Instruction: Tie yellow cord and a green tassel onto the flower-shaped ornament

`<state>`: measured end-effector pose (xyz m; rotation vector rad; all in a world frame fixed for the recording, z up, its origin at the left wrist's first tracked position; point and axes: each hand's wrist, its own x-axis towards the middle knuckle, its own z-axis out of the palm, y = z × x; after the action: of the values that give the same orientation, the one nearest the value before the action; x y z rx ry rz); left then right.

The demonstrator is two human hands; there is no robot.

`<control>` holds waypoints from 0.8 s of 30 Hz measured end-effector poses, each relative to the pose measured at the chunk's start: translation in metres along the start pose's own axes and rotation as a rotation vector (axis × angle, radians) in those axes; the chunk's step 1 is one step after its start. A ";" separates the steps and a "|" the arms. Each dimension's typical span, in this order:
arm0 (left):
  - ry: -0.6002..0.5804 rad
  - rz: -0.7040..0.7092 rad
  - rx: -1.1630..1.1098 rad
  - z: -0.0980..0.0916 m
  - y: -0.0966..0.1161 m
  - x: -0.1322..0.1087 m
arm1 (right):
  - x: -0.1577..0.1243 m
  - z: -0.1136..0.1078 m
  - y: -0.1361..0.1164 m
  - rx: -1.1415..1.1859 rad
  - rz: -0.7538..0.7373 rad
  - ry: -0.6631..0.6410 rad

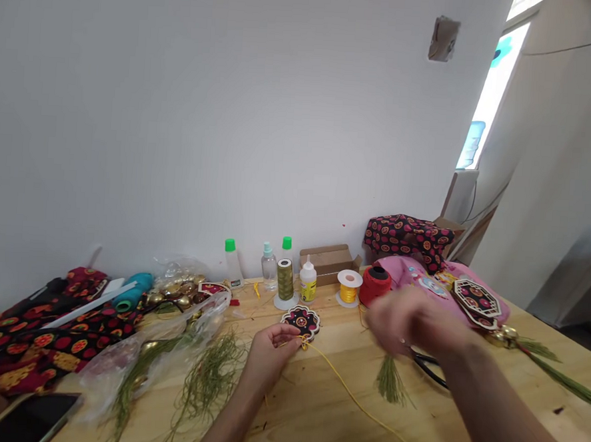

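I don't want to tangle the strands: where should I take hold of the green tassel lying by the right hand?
Likely the narrow gathered end of the green tassel, toward the right hand, where the strands bunch; the near end fans loose. Pinch from above, since it lies flat on the wooden table.

bare left hand low centre, left forearm rising from bottom edge, fingers curled, thumb and fingertips pinched together, bare right hand beside it, palm down, motion-blurred, grip unreadable, right forearm entering from lower right

Pale matt wood table, glossy clear plastic bag, printed cloth, shiny brass-looking bells.
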<state>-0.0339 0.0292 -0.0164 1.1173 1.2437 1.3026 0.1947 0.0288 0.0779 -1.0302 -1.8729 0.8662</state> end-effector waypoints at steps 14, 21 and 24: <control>-0.056 0.049 0.232 -0.006 0.003 -0.002 | 0.011 0.102 0.055 -0.459 -0.113 -0.213; -0.095 -0.016 0.277 -0.010 0.000 -0.003 | 0.014 0.097 0.059 -0.363 -0.003 -0.111; -0.100 0.021 0.309 -0.011 0.001 -0.002 | 0.016 0.094 0.059 -0.336 0.006 -0.050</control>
<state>-0.0452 0.0264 -0.0157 1.3981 1.3918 1.0784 0.1258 0.0516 -0.0074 -1.2236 -2.1058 0.5950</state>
